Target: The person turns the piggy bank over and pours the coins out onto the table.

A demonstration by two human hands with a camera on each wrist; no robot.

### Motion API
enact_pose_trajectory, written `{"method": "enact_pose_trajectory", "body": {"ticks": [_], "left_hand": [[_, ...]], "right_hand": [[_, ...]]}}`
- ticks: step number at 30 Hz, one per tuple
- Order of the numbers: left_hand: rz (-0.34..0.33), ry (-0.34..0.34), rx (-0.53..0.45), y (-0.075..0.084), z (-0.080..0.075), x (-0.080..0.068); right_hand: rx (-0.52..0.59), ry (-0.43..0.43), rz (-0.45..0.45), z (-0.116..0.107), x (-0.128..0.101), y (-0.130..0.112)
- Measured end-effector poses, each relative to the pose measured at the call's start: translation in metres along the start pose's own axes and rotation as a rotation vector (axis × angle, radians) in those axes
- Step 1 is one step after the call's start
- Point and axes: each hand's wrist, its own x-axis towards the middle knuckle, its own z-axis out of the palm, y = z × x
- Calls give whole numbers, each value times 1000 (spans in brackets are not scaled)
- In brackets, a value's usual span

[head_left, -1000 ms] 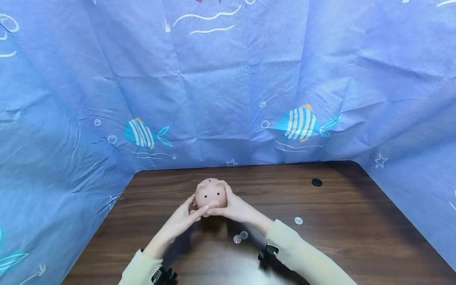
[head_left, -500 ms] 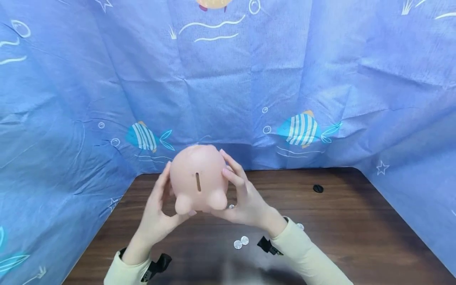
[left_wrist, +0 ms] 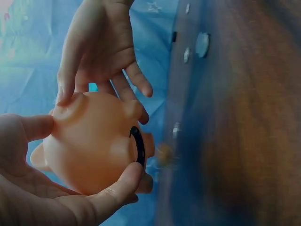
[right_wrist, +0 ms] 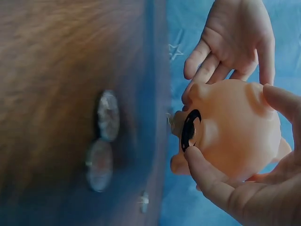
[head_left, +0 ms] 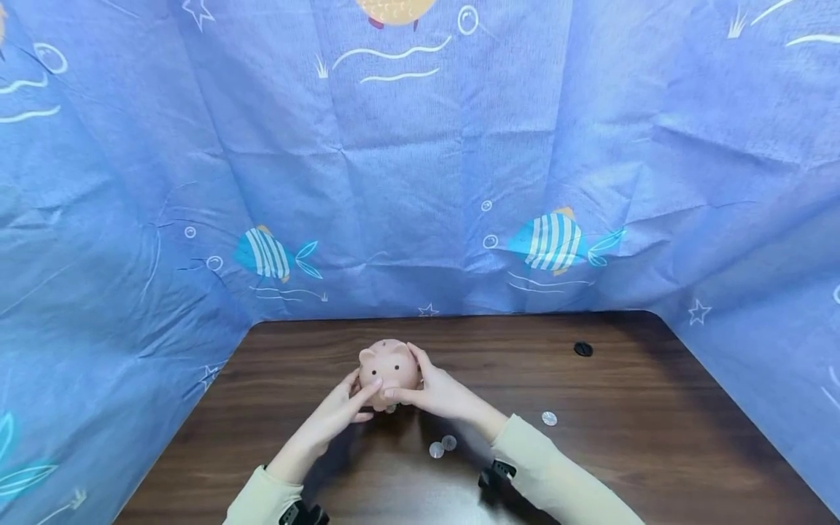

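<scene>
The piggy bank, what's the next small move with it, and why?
Probably another short shake over the table. Both hands, left hand and right hand, hold the piggy bank off the wood; the wrist views show its belly hole open with a coin dropping out. Three coins already lie below, and the black plug is aside.

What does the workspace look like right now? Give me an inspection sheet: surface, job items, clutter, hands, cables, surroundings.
Surface: dark wood-grain table, bare at the right.
Job's things: pink piggy bank held just above the table, its round bottom opening unplugged; one coin seems to be dropping out. Two coins lie together near the right wrist, another coin further right.
Clutter: small black round plug near the far right edge.
Grippers: left hand and right hand both grip the piggy bank.
Cables: nothing seen; black wrist mounts only.
Surroundings: blue fish-print cloth on three sides.
</scene>
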Motion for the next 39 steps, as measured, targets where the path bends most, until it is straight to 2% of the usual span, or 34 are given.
{"method": "enact_pose_trajectory", "body": {"ticks": [4, 6, 7, 8, 10, 11, 14, 15, 16, 17, 18, 19, 20, 21, 22, 24, 25, 26, 28, 30, 31, 33, 34, 36, 38, 39], "left_hand": [[62, 35, 18, 22, -3, 1], [142, 82, 100, 40, -6, -4], [208, 111, 140, 50, -8, -9], [290, 143, 180, 60, -9, -14], [508, 227, 241, 80, -10, -28], [650, 272, 261, 89, -10, -35], [1120, 327, 269, 106, -5, -46], [1249, 338, 280, 107, -3, -47], [1338, 348, 296, 106, -2, -45], [1382, 368, 317, 103, 0, -43], [1364, 375, 318, 97, 1, -39], [1288, 351, 282, 89, 2, -35], [1162, 317, 237, 81, 3, -30], [994, 280, 183, 71, 4, -25], [812, 225, 103, 60, 4, -20], [459, 155, -43, 40, 6, -8], [314, 128, -88, 31, 8, -3], [204, 105, -102, 22, 8, 1], [70, 61, -108, 9, 10, 9], [12, 49, -76, 3, 12, 12], [7, 46, -63, 2, 12, 13], [40, 55, -51, 5, 13, 13], [78, 73, -38, 9, 13, 11], [214, 116, -1, 24, 13, 2], [433, 172, 61, 42, 11, -12], [580, 204, 106, 52, 11, -20]], "right_hand": [[-35, 74, -44, -10, 3, -15], [-26, 132, -111, -17, 2, -30], [-25, 170, -161, -20, -1, -39], [-22, 209, -239, -24, -4, -49], [-29, 289, -477, -32, -12, -69], [-42, 331, -626, -36, -15, -78], [-114, 444, -1067, -44, -24, -95], [-133, 468, -1174, -44, -26, -96], [-148, 489, -1241, -43, -26, -94], [-158, 508, -1263, -41, -25, -90], [-156, 511, -1236, -38, -24, -84], [-157, 512, -1160, -34, -22, -77], [-149, 503, -1033, -28, -21, -69], [-142, 490, -875, -22, -20, -61], [-127, 455, -697, -16, -18, -52], [-95, 363, -365, -5, -15, -35], [-81, 318, -230, -1, -14, -27], [-62, 276, -129, 3, -12, -19], [-36, 206, -22, 7, -9, -6], [-24, 177, 3, 8, -6, 4], [-22, 172, 8, 8, -5, 5], [-25, 189, -13, 6, -6, 3], [-37, 212, -34, 4, -8, -2], [-89, 287, -128, -2, -15, -18], [-150, 385, -348, -11, -24, -38], [-184, 442, -494, -16, -29, -49]]}}
